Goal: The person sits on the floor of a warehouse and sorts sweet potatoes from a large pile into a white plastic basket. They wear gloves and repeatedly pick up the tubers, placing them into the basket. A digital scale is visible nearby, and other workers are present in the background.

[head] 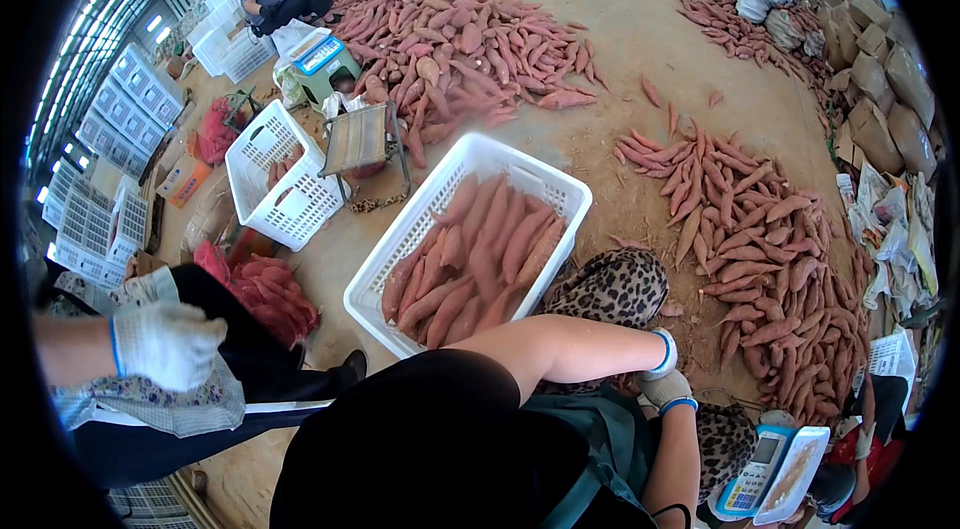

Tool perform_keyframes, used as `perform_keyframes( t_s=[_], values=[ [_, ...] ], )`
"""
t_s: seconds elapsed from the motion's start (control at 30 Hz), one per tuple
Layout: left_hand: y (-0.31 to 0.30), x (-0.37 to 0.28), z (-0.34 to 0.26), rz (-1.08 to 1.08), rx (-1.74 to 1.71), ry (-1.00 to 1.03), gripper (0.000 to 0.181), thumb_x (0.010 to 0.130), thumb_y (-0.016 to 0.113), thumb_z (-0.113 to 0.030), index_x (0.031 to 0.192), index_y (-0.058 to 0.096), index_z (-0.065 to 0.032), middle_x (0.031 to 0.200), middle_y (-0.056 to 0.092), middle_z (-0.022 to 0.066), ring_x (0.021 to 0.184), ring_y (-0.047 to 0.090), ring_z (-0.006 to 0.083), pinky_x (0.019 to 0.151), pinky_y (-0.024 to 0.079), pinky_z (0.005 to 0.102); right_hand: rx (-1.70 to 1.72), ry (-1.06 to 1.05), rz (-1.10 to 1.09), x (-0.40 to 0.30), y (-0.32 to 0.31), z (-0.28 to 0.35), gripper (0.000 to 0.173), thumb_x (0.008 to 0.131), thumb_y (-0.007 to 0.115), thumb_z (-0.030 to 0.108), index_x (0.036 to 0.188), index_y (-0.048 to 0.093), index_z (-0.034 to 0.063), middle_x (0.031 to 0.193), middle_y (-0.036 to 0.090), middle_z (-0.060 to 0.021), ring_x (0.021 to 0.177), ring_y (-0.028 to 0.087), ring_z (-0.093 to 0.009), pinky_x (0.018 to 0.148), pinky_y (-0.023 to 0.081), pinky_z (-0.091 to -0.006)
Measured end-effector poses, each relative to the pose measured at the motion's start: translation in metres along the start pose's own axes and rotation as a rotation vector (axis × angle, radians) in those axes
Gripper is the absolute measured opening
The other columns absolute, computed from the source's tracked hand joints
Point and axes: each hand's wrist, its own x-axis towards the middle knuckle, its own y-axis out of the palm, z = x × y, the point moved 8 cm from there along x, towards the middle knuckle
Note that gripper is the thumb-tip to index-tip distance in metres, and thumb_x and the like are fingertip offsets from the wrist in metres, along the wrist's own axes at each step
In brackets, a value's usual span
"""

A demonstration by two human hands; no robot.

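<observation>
My left hand (661,353) and my right hand (666,388) wear white knit gloves with blue cuffs. They meet between my knees, which are in leopard-print cloth (611,287). Fingers overlap there, and I cannot see whether they hold anything. A dark green apron (600,428) lies across my lap. Beside my left forearm stands a white plastic crate (469,143), part full of reddish sweet potatoes (480,251). My forearm covers its near edge. A long heap of sweet potatoes (780,266) spreads over the floor just past my hands.
Another person's gloved hand (169,345) is at left. A second white crate (289,206), a folding stool (360,139) and a red mesh sack (266,296) stand nearby. A large sweet potato pile (465,41) lies beyond. A digital scale (757,469) sits at lower right near another person.
</observation>
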Motion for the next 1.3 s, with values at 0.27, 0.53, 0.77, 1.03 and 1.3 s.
perform_keyframes(
  t_s=[0.27, 0.53, 0.77, 1.03, 1.3],
  values=[
    [-0.002, -0.004, -0.001, -0.013, 0.000, 0.002, 0.041, 0.077, 0.066, -0.033, 0.115, 0.070, -0.0172, 0.119, 0.067, 0.0023, 0.111, 0.062, 0.0253, 0.094, 0.049, 0.0416, 0.007, -0.064, -0.039, 0.001, 0.008, -0.009, 0.042, 0.093, 0.045, 0.033, 0.129, 0.053, 0.0112, 0.134, 0.054, -0.0153, 0.124, 0.051, -0.029, 0.104, 0.041, -0.0373],
    [0.003, -0.004, 0.007, -0.006, -0.032, -0.030, 0.041, 0.077, 0.065, -0.034, 0.115, 0.070, -0.0172, 0.118, 0.067, 0.0026, 0.110, 0.063, 0.0252, 0.093, 0.049, 0.0414, -0.044, 0.044, 0.023, -0.007, -0.010, 0.006, 0.040, 0.091, 0.046, 0.032, 0.125, 0.056, 0.0127, 0.129, 0.058, -0.0143, 0.118, 0.056, -0.030, 0.100, 0.045, -0.0393],
    [0.011, -0.012, 0.015, -0.004, -0.061, -0.046, 0.041, 0.077, 0.065, -0.034, 0.114, 0.070, -0.0171, 0.117, 0.067, 0.0029, 0.110, 0.063, 0.0251, 0.092, 0.049, 0.0412, 0.001, 0.046, 0.032, -0.012, -0.018, 0.015, 0.039, 0.091, 0.047, 0.030, 0.123, 0.057, 0.0121, 0.127, 0.059, -0.0157, 0.117, 0.057, -0.030, 0.100, 0.045, -0.0395],
    [0.005, -0.010, 0.011, -0.018, -0.071, -0.035, 0.040, 0.078, 0.064, -0.034, 0.114, 0.070, -0.0171, 0.116, 0.068, 0.0032, 0.109, 0.063, 0.0250, 0.091, 0.050, 0.0410, -0.047, -0.023, -0.004, -0.001, 0.001, -0.003, 0.039, 0.092, 0.045, 0.027, 0.125, 0.055, 0.0099, 0.130, 0.057, -0.0159, 0.119, 0.055, -0.030, 0.102, 0.043, -0.0387],
    [0.006, -0.009, 0.010, -0.021, -0.075, -0.029, 0.040, 0.078, 0.064, -0.035, 0.113, 0.070, -0.0171, 0.116, 0.068, 0.0035, 0.108, 0.064, 0.0249, 0.091, 0.050, 0.0408, -0.034, -0.057, 0.038, 0.000, 0.003, 0.000, 0.040, 0.092, 0.044, 0.027, 0.127, 0.054, 0.0097, 0.133, 0.054, -0.0166, 0.123, 0.052, -0.029, 0.105, 0.040, -0.0376]
  ],
)
